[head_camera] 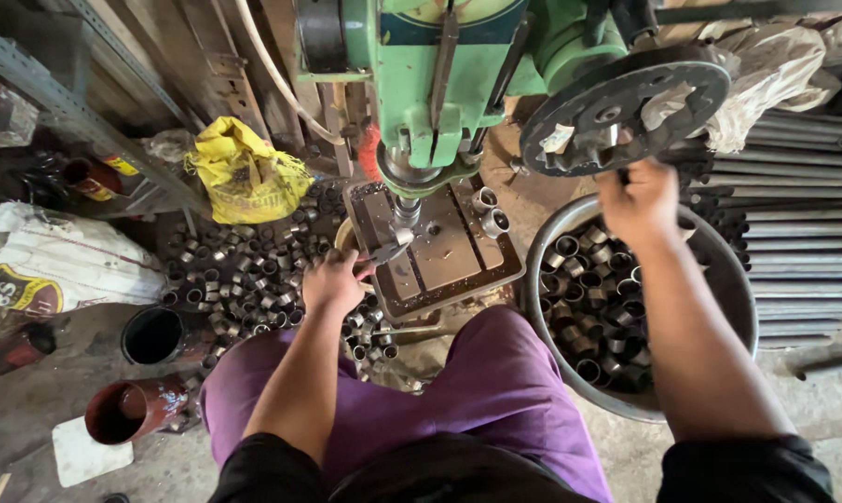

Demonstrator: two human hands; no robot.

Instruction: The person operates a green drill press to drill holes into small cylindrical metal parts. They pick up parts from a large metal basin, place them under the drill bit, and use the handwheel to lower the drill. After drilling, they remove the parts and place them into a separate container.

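A green drill press (439,84) stands over a rusty metal work table (458,256). My left hand (332,279) grips pliers (383,253) whose jaws hold a short metal tube piece (404,237) under the drill spindle (406,210). My right hand (637,197) is raised and closed on a handle of the dark round feed wheel (623,107) at the right of the machine. Two more tube pieces (489,210) stand on the table's far right corner.
A large metal bowl (733,279) with several tube pieces sits at the right. A heap of tube pieces (244,270) lies at the left, near a yellow bag (246,172), a black cup (152,335) and a red pipe (132,410). Long rods (798,214) lie far right.
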